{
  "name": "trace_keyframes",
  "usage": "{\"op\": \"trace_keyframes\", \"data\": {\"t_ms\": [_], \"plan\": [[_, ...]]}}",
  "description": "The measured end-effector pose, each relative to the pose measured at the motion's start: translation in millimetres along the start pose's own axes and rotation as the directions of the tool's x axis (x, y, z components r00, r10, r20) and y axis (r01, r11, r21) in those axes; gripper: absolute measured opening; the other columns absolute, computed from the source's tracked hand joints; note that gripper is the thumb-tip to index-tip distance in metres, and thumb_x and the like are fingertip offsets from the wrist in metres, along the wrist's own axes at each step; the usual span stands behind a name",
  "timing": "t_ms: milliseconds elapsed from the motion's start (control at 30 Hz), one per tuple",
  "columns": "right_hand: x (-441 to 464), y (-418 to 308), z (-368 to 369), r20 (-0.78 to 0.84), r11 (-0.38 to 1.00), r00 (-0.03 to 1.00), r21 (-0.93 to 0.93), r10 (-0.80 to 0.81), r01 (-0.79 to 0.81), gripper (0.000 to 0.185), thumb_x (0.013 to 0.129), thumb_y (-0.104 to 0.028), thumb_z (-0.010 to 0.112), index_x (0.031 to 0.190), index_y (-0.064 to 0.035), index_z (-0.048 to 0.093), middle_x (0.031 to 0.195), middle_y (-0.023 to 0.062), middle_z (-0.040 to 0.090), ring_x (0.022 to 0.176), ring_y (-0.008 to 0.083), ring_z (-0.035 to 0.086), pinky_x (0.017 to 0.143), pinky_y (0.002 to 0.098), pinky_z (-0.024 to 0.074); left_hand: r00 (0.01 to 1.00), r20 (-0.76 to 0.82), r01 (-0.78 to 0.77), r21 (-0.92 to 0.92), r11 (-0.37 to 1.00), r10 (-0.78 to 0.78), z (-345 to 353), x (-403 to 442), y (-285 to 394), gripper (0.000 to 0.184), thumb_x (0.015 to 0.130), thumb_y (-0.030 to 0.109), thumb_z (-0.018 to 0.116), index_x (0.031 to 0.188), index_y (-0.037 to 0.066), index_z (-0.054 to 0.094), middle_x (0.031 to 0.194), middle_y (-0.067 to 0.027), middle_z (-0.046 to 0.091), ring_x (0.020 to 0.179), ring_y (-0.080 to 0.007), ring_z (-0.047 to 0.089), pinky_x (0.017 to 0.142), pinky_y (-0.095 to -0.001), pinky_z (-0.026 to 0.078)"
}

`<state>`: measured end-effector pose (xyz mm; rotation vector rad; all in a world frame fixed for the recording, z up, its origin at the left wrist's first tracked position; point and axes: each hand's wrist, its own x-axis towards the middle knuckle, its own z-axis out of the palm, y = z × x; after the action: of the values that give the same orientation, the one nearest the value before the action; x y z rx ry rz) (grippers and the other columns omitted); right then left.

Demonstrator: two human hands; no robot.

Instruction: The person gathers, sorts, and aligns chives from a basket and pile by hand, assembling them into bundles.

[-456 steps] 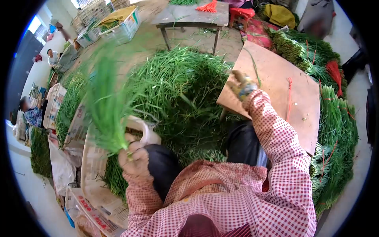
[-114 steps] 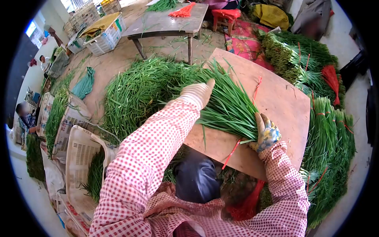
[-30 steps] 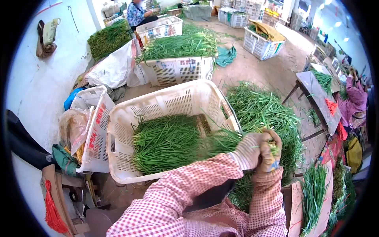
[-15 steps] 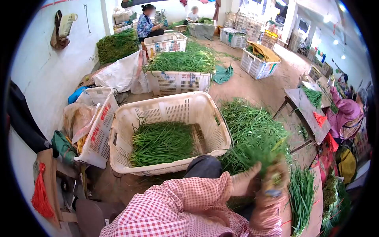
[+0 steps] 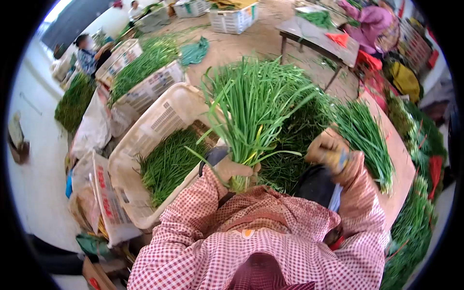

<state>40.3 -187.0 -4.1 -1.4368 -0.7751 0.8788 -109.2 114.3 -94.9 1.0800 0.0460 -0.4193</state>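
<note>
My left hand [image 5: 232,170] is closed around the pale stem ends of an upright bunch of garlic chives [image 5: 249,113]. A few yellow leaves show among its green ones. My right hand [image 5: 327,147] is off to the right, apart from that bunch, its fingers curled and slightly blurred. I cannot make out whether anything is in them. Beside the right hand, a sorted bundle of garlic chives [image 5: 369,150] lies on a pinkish board [image 5: 403,166]. Behind the held bunch spreads a loose heap of chives [image 5: 299,87].
To the left stands a large white crate [image 5: 126,154] with chives [image 5: 166,162] inside. A smaller crate [image 5: 113,208] is beside it. Farther off are a filled crate [image 5: 157,87], a low table [image 5: 309,31] and co-workers, one in a purple top [image 5: 369,24]. More chives [image 5: 411,232] lie at far right.
The view has tilted down and swung right. The hands, close together and blurred over the heap before, are now apart, and the left holds the bunch upright in front of me.
</note>
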Motion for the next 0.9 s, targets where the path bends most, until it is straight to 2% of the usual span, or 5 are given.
{"op": "trace_keyframes", "data": {"t_ms": [400, 433, 533, 667, 900], "plan": [[89.0, 128.8, -26.9, 0.365, 0.25, 0.797, 0.929, -0.482, -0.274, 0.081, 0.086, -0.041, 0.062, 0.146, -0.0079, 0.019, 0.138, 0.017, 0.034, 0.109, 0.0299, 0.044, 0.088, 0.0433, 0.0418, 0.938, 0.236, -0.346, 0.596, 0.724, 0.254, 6.7, 3.5, 24.0, 0.061, 0.067, 0.025, 0.083, 0.118, 0.006, 0.055, 0.098, -0.0087, 0.065, 0.081, -0.0185, 0.063, 0.068, -0.0329, 0.055], [88.5, 122.8, -31.0, 0.337, 0.183, 0.824, 0.941, -0.455, -0.284, 0.082, 0.086, -0.041, 0.061, 0.146, -0.0076, 0.017, 0.139, 0.0177, 0.032, 0.108, 0.0302, 0.045, 0.087, 0.043, 0.0425, 0.877, 0.39, -0.452, 0.868, 0.205, 0.282, 10.5, 11.5, 32.0, 0.063, 0.067, 0.023, 0.082, 0.12, 0.005, 0.054, 0.105, -0.0101, 0.063, 0.085, -0.0194, 0.063, 0.073, -0.0317, 0.054], [85.6, 106.5, -40.7, 0.288, 0.079, 0.858, 0.956, -0.425, -0.282, 0.083, 0.086, -0.041, 0.061, 0.146, -0.0067, 0.014, 0.141, 0.0199, 0.028, 0.102, 0.0312, 0.047, 0.082, 0.0422, 0.0448, 0.988, 0.047, -0.154, 0.164, 0.974, 0.148, 58.7, 4.7, 52.9, 0.054, 0.075, 0.019, 0.072, 0.122, 0.003, 0.052, 0.124, -0.0111, 0.055, 0.108, -0.0205, 0.055, 0.101, -0.0443, 0.04], [94.2, 78.4, -53.6, 0.26, -0.022, 0.864, 0.954, -0.431, -0.298, 0.085, 0.087, -0.04, 0.06, 0.147, -0.0055, 0.01, 0.144, 0.0228, 0.023, 0.095, 0.0324, 0.05, 0.075, 0.041, 0.0478, 0.997, -0.067, 0.069, 0.995, -0.068, 0.024, 15.3, 46.0, 34.9, 0.059, 0.077, 0.023, 0.064, 0.129, 0.002, 0.046, 0.125, -0.0112, 0.056, 0.109, -0.0263, 0.055, 0.111, -0.0516, 0.022], [119.2, 28.2, -50.1, 0.237, -0.125, 0.891, 0.944, -0.386, -0.305, 0.074, 0.092, -0.04, 0.049, 0.145, -0.0025, 0.013, 0.143, 0.0294, 0.024, 0.082, 0.0335, 0.055, 0.067, 0.0398, 0.0536, 0.971, -0.202, 0.227, 0.945, -0.236, 0.126, 77.2, 51.0, 70.5, 0.08, 0.074, 0.022, 0.071, 0.139, 0.003, 0.029, 0.126, -0.0244, 0.052, 0.111, -0.0365, 0.055, 0.096, -0.04, 0.043]]}}
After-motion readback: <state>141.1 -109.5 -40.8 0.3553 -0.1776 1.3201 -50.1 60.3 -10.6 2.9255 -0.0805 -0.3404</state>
